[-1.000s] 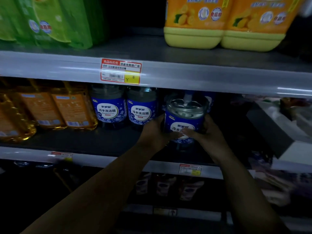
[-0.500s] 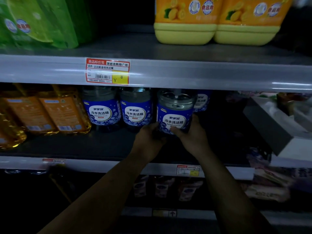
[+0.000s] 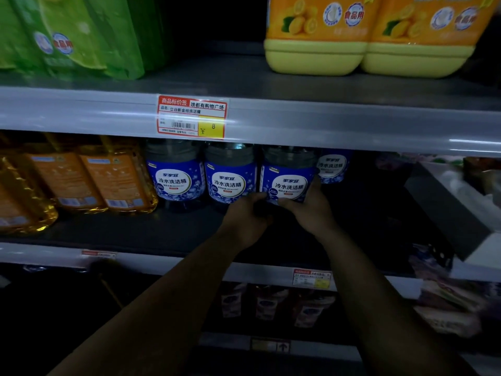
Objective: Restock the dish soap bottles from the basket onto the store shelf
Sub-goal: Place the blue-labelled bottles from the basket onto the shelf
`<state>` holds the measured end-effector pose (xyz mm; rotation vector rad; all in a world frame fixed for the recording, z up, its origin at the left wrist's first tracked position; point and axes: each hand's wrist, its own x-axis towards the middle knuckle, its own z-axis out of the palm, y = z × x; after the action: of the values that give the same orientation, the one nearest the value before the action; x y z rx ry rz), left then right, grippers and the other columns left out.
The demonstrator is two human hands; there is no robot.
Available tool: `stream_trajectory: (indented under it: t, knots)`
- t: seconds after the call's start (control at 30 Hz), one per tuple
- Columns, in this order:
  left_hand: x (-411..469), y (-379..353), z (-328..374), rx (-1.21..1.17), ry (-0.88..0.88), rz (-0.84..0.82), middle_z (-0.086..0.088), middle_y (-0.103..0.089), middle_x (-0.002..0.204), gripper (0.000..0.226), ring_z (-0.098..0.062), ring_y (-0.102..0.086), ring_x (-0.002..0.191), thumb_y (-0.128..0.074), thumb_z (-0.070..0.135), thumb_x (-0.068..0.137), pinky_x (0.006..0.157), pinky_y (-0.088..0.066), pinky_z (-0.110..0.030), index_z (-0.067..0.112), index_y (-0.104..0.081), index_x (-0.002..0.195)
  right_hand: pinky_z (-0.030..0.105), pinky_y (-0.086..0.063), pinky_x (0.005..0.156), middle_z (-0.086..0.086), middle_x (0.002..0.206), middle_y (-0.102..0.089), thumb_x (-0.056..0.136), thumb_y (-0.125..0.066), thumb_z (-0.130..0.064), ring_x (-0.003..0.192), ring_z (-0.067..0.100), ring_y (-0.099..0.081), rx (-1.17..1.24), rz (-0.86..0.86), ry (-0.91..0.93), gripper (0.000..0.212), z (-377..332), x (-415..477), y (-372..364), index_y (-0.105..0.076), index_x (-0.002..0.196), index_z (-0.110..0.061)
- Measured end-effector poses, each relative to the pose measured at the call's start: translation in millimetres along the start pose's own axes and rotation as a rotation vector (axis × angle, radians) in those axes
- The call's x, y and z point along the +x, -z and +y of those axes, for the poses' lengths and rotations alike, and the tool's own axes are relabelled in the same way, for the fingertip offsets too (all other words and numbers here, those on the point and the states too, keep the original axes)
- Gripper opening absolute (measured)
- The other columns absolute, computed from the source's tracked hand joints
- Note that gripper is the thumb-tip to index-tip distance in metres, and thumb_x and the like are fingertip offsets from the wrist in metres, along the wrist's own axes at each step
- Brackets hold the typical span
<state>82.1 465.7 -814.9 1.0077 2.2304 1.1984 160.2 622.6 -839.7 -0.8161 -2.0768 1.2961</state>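
Both hands, L hand [image 3: 248,218] & R hand [image 3: 307,210], grip soap bottle [image 3: 288,180] on shelf [image 3: 122,229].

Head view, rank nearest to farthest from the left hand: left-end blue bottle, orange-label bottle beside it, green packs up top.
1. Left-end blue bottle, same shelf, left of the left hand.
2. Orange-label bottle, further left.
3. Green packs, upper shelf, far left.

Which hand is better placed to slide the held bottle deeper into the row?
Probably right: the right hand wraps the open side of the bottle; the left hand sits low, crowded by the neighbouring bottle.
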Motion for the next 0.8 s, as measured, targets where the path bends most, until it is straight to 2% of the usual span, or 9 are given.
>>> stream_trajectory:
  t: [0.1, 0.17, 0.23, 0.33, 0.43, 0.5, 0.63, 0.7, 0.8]
  knots:
    - [-5, 9, 1, 0.068, -0.03, 0.085, -0.006, -0.059, 0.142, 0.045, -0.02, -0.054, 0.133, -0.066, 0.009, 0.096, 0.093, -0.04, -0.011, 0.011, -0.056, 0.14, 0.027, -0.045, 0.095, 0.008, 0.14, -0.06, 0.079, -0.084, -0.011, 0.124, 0.024, -0.06, -0.041, 0.012, -0.028, 0.082, -3, -4, 2, -0.04, 0.148, -0.01]
    - [-8, 16, -1, 0.113, -0.057, 0.114, -0.006, -0.064, 0.135, 0.043, -0.02, -0.058, 0.127, -0.069, 0.009, 0.094, 0.093, -0.043, -0.014, 0.01, -0.059, 0.136, 0.023, -0.044, 0.091, 0.011, 0.137, -0.062, 0.08, -0.084, -0.013, 0.122, 0.025, -0.062, -0.107, 0.085, -0.015, 0.073, -5, -11, 2, -0.047, 0.143, -0.007]
    - [-18, 27, 0, 0.157, -0.079, 0.093, -0.001, -0.064, 0.13, 0.045, -0.016, -0.06, 0.121, -0.071, 0.009, 0.094, 0.09, -0.044, -0.01, 0.01, -0.059, 0.137, 0.021, -0.044, 0.091, 0.017, 0.136, -0.058, 0.079, -0.082, -0.013, 0.122, 0.028, -0.06, -0.202, 0.18, 0.038, 0.066, -10, -20, 1, -0.051, 0.137, -0.002]
    - [-31, 48, -1, 0.279, -0.13, 0.095, -0.006, -0.062, 0.138, 0.05, -0.022, -0.059, 0.127, -0.072, 0.014, 0.093, 0.102, -0.045, -0.023, 0.011, -0.058, 0.14, 0.02, -0.042, 0.086, 0.02, 0.129, -0.054, 0.081, -0.08, -0.01, 0.117, 0.031, -0.058, -0.322, 0.218, 0.146, 0.052, -25, -36, -5, -0.055, 0.125, 0.001]
    - [-44, 77, -6, 0.391, -0.143, 0.141, -0.01, -0.057, 0.144, 0.056, -0.029, -0.056, 0.131, -0.074, 0.023, 0.091, 0.111, -0.046, -0.039, 0.015, -0.055, 0.143, 0.032, -0.051, 0.09, 0.019, 0.127, -0.054, 0.082, -0.079, -0.014, 0.116, 0.034, -0.058, -0.379, 0.093, 0.264, 0.049, -52, -48, -20, -0.056, 0.125, -0.003]
    - [-54, 98, -13, 0.481, -0.123, 0.153, -0.012, -0.056, 0.143, 0.058, -0.032, -0.055, 0.131, -0.074, 0.026, 0.09, 0.108, -0.049, -0.047, 0.017, -0.054, 0.143, 0.037, -0.05, 0.092, 0.016, 0.129, -0.054, 0.084, -0.078, -0.018, 0.117, 0.034, -0.057, -0.438, -0.008, 0.321, 0.05, -72, -54, -33, -0.056, 0.127, -0.007]
    - [-81, 151, -35, 0.505, -0.042, 0.271, -0.016, -0.062, 0.139, 0.07, -0.036, -0.06, 0.127, -0.084, 0.025, 0.081, 0.105, -0.05, -0.045, 0.015, -0.053, 0.143, 0.04, -0.049, 0.095, 0.01, 0.14, -0.048, 0.087, -0.075, -0.025, 0.125, 0.032, -0.053, -0.52, -0.22, 0.44, 0.058, -116, -69, -76, -0.051, 0.138, -0.014]
    - [-99, 180, -51, 0.509, 0.018, 0.345, -0.015, -0.065, 0.135, 0.07, -0.036, -0.063, 0.123, -0.085, 0.03, 0.079, 0.102, -0.052, -0.045, 0.016, -0.055, 0.141, 0.041, -0.048, 0.098, 0.009, 0.143, -0.047, 0.088, -0.075, -0.028, 0.127, 0.031, -0.051, -0.529, -0.315, 0.503, 0.061, -139, -79, -103, -0.048, 0.14, -0.016]
    - [-127, 219, -68, 0.56, 0.112, 0.357, -0.012, -0.065, 0.135, 0.076, -0.033, -0.063, 0.122, -0.083, 0.043, 0.078, 0.102, -0.051, -0.042, 0.018, -0.053, 0.143, 0.042, -0.049, 0.097, 0.011, 0.139, -0.051, 0.085, -0.075, -0.031, 0.124, 0.031, -0.054, -0.491, -0.406, 0.571, 0.058, -167, -92, -144, -0.05, 0.136, -0.017]
